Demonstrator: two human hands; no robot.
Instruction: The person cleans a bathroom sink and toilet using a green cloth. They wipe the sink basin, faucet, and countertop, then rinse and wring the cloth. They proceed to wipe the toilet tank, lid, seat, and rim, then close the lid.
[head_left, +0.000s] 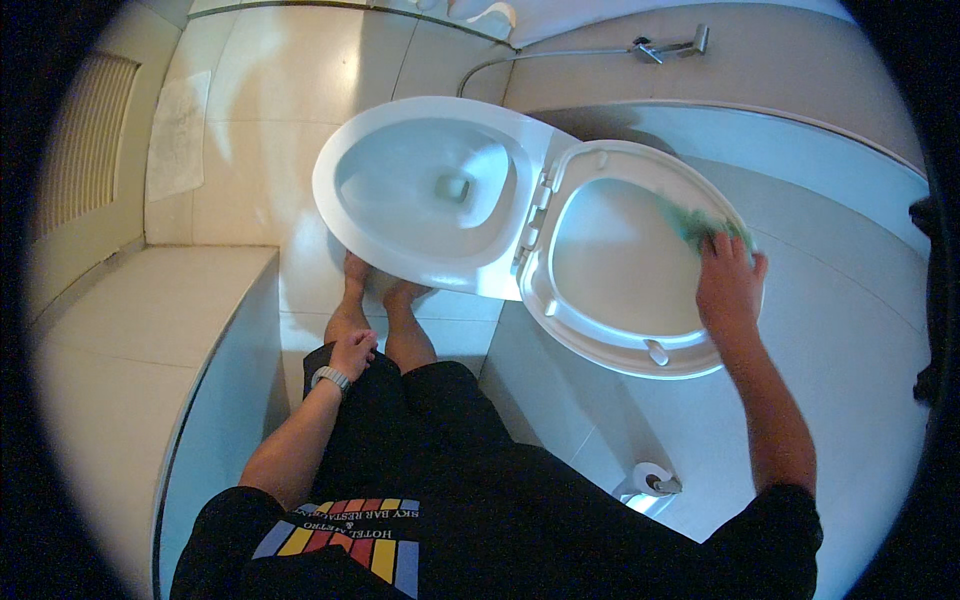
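Observation:
My right hand presses a green cloth against the raised white toilet seat, near the seat's upper right rim. The seat stands open against the wall, hinged beside the white toilet bowl, which has water at its bottom. My left hand rests on my left thigh over black shorts, fingers curled, holding nothing; a watch sits on that wrist. My bare feet stand just in front of the bowl.
A bidet spray hose hangs on the wall above the seat. A toilet paper roll sits on a holder low on the right wall. A tiled ledge runs along the left; a mat lies on the floor.

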